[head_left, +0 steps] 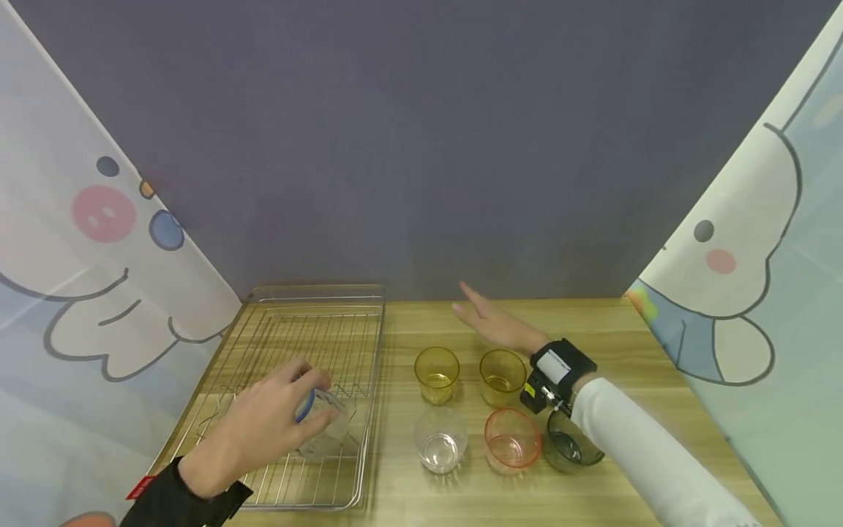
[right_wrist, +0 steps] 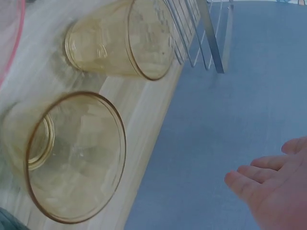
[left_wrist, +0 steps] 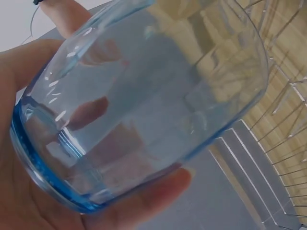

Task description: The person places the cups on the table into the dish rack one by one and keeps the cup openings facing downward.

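My left hand [head_left: 276,410] grips a clear blue-tinted glass cup [head_left: 329,428] over the wire rack [head_left: 283,483]. In the left wrist view the blue cup [left_wrist: 158,105] is tilted, its thick blue base against the palm and its mouth away from it. Whether its rim touches the wires I cannot tell. My right hand [head_left: 497,322] hovers above the table behind the cups, fingers extended, holding nothing; the right wrist view shows its fingers [right_wrist: 264,175]. Nearest to it are two amber cups, one on the right [head_left: 503,377] and one on the left [head_left: 437,375].
A clear cup [head_left: 440,440], a red-rimmed cup [head_left: 511,440] and a dark grey cup [head_left: 571,443] stand upright in the front row; the right forearm passes over the grey one. The rack fills the table's left side. A grey panel [head_left: 421,146] stands behind the wooden table [head_left: 632,439].
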